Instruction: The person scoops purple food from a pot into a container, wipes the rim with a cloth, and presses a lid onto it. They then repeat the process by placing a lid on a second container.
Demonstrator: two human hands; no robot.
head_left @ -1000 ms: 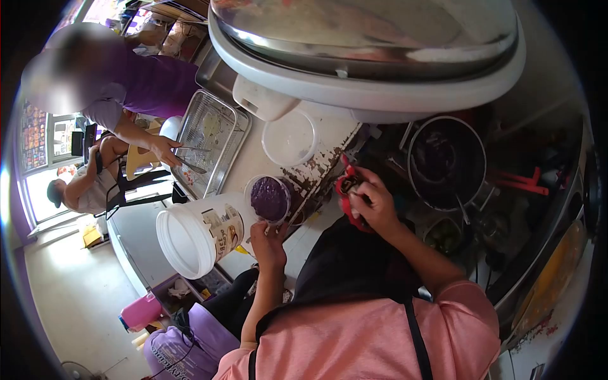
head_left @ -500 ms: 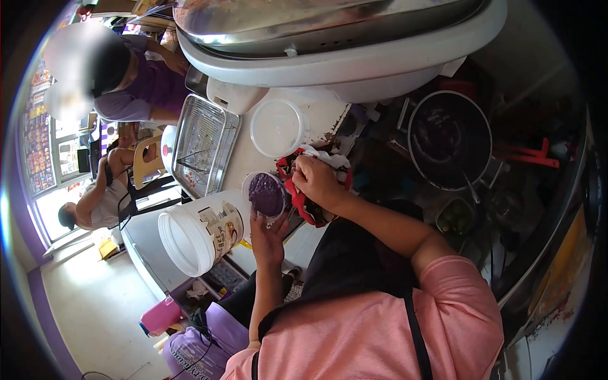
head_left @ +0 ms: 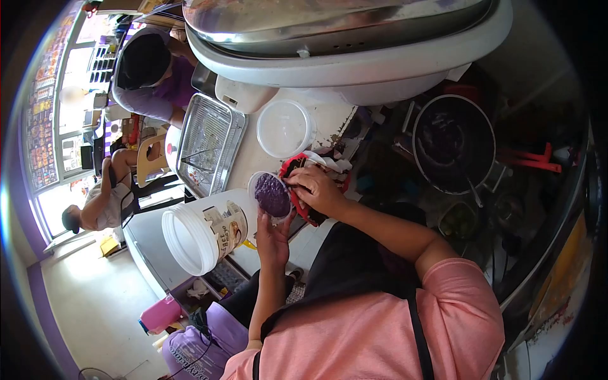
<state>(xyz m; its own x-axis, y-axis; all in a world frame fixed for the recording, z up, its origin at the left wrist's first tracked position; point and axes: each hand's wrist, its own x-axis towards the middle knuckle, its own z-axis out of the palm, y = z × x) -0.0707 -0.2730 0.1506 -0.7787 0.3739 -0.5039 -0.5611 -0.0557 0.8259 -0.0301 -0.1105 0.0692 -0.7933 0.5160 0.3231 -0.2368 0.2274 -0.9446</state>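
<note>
My left hand (head_left: pixel 273 240) holds a round plastic tub (head_left: pixel 254 185) from its lower side, fingers and thumb around its wall. Thick, lumpy purple paste (head_left: pixel 273 195) fills the tub. A red, black and white patterned cloth (head_left: pixel 339 166) is in my right hand (head_left: pixel 318 191). The fingers of that hand are closed on the cloth, close against the tub's rim. Just beyond the cloth, a see-through round container (head_left: pixel 284 128) rests on the light counter. Part of the cloth is hidden under my right hand.
A big white bucket (head_left: pixel 183 240) with a torn label stands left of the tub. Behind it lies a metal tray with a wire rack (head_left: pixel 206 149). On the right is a pot (head_left: pixel 453 142) with purple residue and a spoon handle. A co-worker (head_left: pixel 149 76) bends over the far side.
My right hand has turned and its fingers have come down with the cloth to the tub's rim. The tub has shifted slightly right in view. The co-worker's head has lowered.
</note>
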